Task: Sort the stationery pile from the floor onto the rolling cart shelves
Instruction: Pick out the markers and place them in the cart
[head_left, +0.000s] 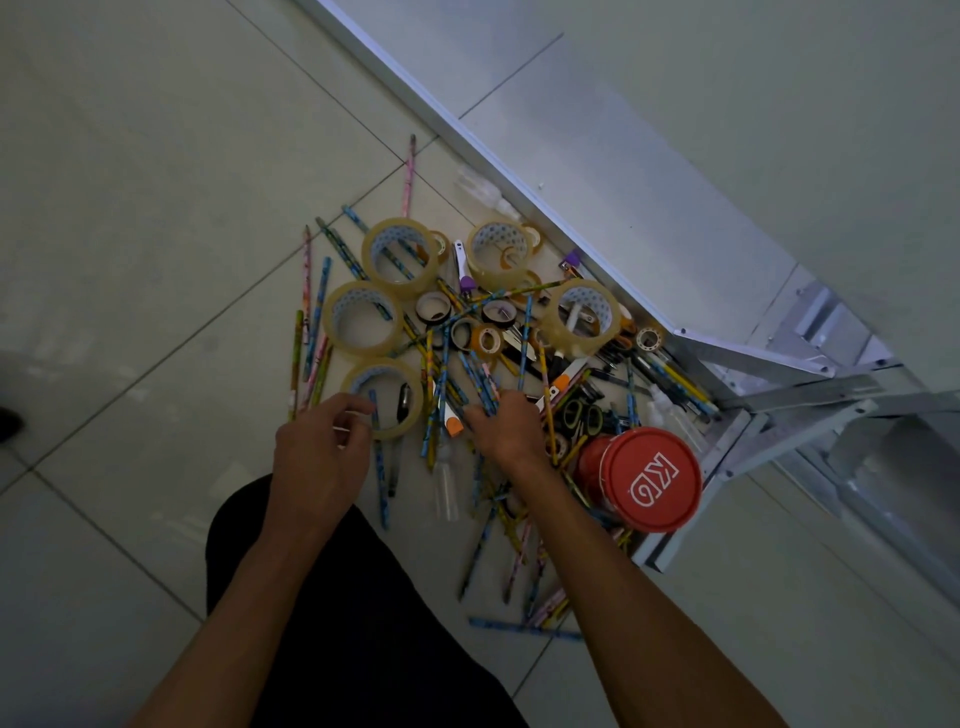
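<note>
The stationery pile (483, 343) lies on the tiled floor: several patterned pencils, clear tape rolls, small tape rings, scissors, cutters and small bottles. My left hand (322, 447) is at the pile's near left, its fingers curled round the near rim of a clear tape roll (387, 397). My right hand (501, 428) is in the middle of the pile, with its fingers curled over a bunch of pencils (480, 387). The rolling cart (613, 171) stands to the right, its pale shelf edge running diagonally past the pile.
A red-lidded tub (641, 478) stands at the pile's near right, against the cart's metal frame (769, 410). More pencils (524, 566) are scattered toward me, under my right forearm. My dark-clothed knee (332, 597) is below the hands. Bare tiles stretch to the left.
</note>
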